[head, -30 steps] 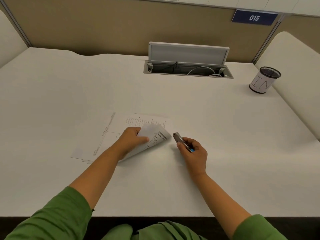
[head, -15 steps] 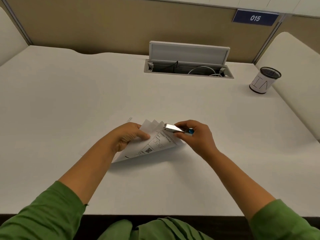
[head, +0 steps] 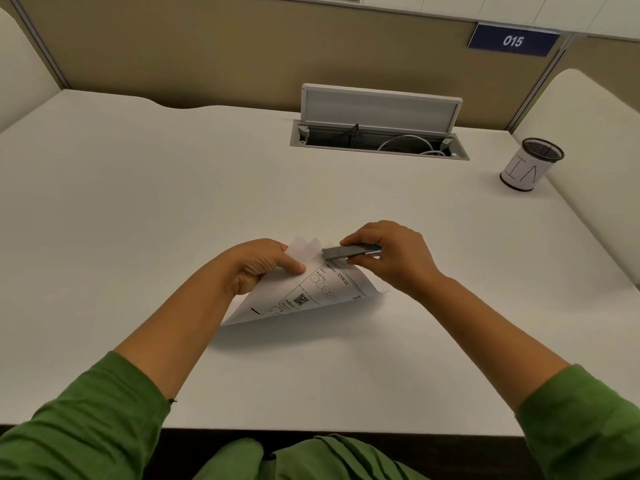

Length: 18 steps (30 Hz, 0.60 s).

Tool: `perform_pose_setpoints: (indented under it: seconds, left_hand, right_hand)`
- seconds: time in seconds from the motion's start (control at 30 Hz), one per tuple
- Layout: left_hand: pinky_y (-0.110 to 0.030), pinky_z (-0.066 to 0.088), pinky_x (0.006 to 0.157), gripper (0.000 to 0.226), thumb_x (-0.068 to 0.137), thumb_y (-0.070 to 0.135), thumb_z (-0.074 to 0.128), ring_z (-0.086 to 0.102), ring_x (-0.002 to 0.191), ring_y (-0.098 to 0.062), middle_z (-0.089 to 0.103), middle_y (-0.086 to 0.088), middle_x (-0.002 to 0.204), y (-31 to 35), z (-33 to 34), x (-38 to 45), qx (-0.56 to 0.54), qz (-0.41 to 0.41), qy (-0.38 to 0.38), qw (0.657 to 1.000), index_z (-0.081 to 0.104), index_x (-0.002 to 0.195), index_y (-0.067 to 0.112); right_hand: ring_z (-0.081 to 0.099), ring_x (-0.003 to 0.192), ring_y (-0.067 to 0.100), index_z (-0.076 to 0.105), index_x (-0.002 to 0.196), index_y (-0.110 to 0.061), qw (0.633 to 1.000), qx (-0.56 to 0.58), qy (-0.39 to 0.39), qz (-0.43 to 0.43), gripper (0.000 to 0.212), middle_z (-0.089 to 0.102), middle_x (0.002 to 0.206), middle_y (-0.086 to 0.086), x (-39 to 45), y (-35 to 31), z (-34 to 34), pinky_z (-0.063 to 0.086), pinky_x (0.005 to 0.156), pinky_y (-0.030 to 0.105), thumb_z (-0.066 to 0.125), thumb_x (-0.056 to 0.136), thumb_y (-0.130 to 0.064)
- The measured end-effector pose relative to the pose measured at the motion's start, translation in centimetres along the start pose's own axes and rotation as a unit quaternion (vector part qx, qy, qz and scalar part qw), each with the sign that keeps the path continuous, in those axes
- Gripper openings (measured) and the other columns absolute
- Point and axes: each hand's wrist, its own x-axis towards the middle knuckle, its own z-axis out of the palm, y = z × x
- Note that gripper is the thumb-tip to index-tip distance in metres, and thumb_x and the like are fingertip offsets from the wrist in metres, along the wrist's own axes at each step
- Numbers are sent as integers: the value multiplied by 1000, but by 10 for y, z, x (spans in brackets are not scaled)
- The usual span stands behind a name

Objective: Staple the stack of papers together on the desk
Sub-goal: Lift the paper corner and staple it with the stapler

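Observation:
A stack of white printed papers [head: 301, 299] is lifted off the white desk [head: 173, 188], tilted, its upper corner fanned out. My left hand [head: 258, 266] grips the stack near that corner, thumb on the top sheet. A small silver stapler [head: 346, 252] with a blue rear end lies horizontally at the papers' upper corner. My right hand [head: 391, 256] is closed around the stapler, fingers above and thumb below. Whether the corner sits inside the stapler's jaws cannot be told.
An open cable hatch [head: 379, 133] with a raised lid and white cables sits at the back of the desk. A black mesh cup [head: 530, 164] wrapped in white paper stands at the far right. Beige partitions enclose the desk, with a blue "015" sign [head: 512, 39].
My left hand has picked the papers up off the desk and tilted them. My right hand has carried the stapler up and left to the stack's upper corner.

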Motion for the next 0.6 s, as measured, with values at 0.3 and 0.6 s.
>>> perform_pose_setpoints:
  seconds: [0.3,0.6]
  left_hand:
    - [-32,58,55,6,81,-1,60,67,56,-24,71,-13,71,13,1,-1,62,-2,-10,998,65,84,2]
    - [-31,57,50,7,81,-3,60,67,52,-23,72,-10,64,15,0,-2,67,2,-11,998,65,82,2]
  right_hand:
    - [55,92,14,71,99,-29,993,-49,-70,-81,23,70,98,-9,21,1,-13,45,64,28,71,78,-21]
    - [53,83,4,72,96,-29,989,92,-104,41,24,63,88,-15,24,11,-5,43,72,22,75,74,-19]
